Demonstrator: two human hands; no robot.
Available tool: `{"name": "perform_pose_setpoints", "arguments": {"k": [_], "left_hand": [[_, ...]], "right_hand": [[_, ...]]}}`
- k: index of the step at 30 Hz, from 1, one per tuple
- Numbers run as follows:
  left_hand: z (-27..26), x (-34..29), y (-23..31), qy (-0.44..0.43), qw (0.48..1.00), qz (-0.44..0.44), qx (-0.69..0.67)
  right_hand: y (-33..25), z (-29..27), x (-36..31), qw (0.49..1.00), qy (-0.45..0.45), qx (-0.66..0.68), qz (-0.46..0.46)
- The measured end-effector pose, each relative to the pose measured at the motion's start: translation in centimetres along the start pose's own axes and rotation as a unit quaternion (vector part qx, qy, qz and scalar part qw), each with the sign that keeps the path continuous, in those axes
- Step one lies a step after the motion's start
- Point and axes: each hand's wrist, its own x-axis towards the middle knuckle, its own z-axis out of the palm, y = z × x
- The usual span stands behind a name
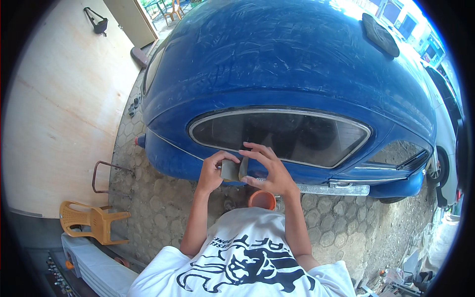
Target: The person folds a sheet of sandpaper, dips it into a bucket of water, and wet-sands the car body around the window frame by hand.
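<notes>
White shirt fabric (pixel 250 218) occupies the near centre; a yellow plastic chair (pixel 91 223) stands near left. Beyond the shirt, an orange bucket (pixel 262 193) rests on paving (pixel 326 222). Left hand (pixel 213 172): pinching a flat grey piece (pixel 229 171), located between both hands. Right hand (pixel 271 172): fingers spread, beside a grey block (pixel 243 169); whether it grips this cannot be told. Farther: blue car (pixel 277 64), dark window (pixel 282 132) foremost, dark pad (pixel 380 35) far right.

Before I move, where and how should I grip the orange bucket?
I'd try the orange bucket's left rim, from above: its round mouth faces up, ground shows on that side, and the shirt meets its near edge in view.
</notes>
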Motion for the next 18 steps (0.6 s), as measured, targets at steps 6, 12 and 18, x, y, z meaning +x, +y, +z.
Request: {"name": "perform_pose_setpoints", "arguments": {"k": [6,12,18], "left_hand": [[-0.6,-0.4,0.3,-0.014,0.994,-0.036,-0.101],[-1.0,-0.7,-0.7,0.044,0.974,-0.072,-0.208],[-0.3,-0.7,-0.7,0.053,0.962,-0.151,-0.22]], "right_hand": [[1.6,-0.7,-1.2,0.991,-0.083,0.071,0.073],[3.7,0.1,-2.2,0.982,0.009,0.157,0.107],[1.1,-0.4,-1.3,0.987,0.001,0.132,0.086]]}}
